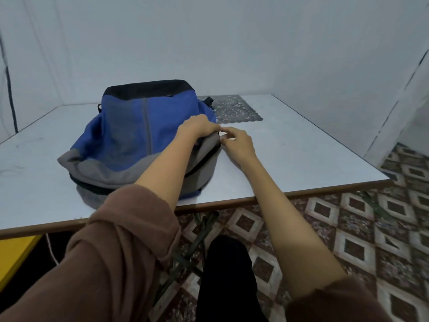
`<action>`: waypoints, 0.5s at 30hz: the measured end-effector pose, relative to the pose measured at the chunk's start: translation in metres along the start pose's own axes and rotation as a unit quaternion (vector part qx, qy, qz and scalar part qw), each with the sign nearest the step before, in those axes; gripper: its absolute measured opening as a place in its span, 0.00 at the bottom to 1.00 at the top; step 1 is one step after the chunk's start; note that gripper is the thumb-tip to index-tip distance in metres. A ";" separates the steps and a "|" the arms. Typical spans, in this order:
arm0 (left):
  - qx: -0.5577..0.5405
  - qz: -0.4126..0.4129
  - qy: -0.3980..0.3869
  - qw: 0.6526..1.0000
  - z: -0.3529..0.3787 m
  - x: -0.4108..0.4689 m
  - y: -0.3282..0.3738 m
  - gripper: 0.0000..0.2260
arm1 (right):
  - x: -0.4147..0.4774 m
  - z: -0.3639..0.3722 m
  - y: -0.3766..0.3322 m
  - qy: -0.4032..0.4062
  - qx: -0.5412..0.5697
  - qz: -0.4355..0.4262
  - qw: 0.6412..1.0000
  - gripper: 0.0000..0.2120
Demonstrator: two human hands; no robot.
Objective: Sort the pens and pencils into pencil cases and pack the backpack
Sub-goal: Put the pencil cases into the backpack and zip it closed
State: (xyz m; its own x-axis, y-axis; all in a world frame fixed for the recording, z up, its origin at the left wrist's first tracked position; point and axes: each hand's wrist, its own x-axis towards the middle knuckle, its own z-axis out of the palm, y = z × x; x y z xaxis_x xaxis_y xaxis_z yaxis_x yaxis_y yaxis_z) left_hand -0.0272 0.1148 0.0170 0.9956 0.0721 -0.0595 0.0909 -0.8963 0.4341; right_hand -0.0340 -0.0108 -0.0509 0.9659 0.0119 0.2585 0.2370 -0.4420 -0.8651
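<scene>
Backpack [139, 126] looks packed – no pens in sight
Left hand [199, 126] grips its edge, right hand [236, 145] pinches the zip [219, 137] – closing left.

Left hand [197, 127]: fingertips tucked out of sight over backpack [130, 135] corner. Right hand [236, 145]: whatever its fingers meet there, too small to tell. Lace mat [234, 109] part hidden behind backpack. Desk [301, 147] cut at left edge.

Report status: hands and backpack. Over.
Left hand grips backpack side; right hand pinches its edge. Backpack lies on table. No pens or cases in sight.
</scene>
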 end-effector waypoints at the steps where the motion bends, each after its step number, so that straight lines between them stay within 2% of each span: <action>1: -0.022 -0.003 -0.010 1.000 0.000 0.001 -0.002 0.20 | 0.001 0.001 0.000 0.003 -0.005 0.005 1.000 0.12; 4: -0.072 -0.015 -0.022 0.997 -0.001 0.006 -0.006 0.11 | 0.001 0.004 -0.001 0.018 -0.016 0.016 1.000 0.03; 6: -0.090 -0.020 -0.017 0.996 0.000 0.008 -0.006 0.10 | 0.001 0.006 0.001 0.031 0.002 0.012 0.999 0.02; 9: -0.074 -0.027 0.001 0.997 0.002 0.010 -0.004 0.11 | 0.000 0.007 0.003 0.063 0.002 0.000 0.998 0.06; 13: -0.040 -0.025 0.008 0.999 0.003 0.011 -0.003 0.10 | -0.002 0.002 -0.002 0.013 -0.032 -0.018 0.999 0.19; 15: -0.034 -0.023 0.008 0.999 0.003 0.012 -0.004 0.09 | -0.004 0.001 -0.003 0.000 -0.023 -0.021 1.000 0.19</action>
State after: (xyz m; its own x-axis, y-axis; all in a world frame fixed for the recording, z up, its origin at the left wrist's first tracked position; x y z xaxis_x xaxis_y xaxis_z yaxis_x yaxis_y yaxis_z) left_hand -0.0154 0.1181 0.0117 0.9907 0.1195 -0.0656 0.1364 -0.8599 0.4919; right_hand -0.0386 -0.0089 -0.0501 0.9550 0.0310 0.2950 0.2728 -0.4823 -0.8325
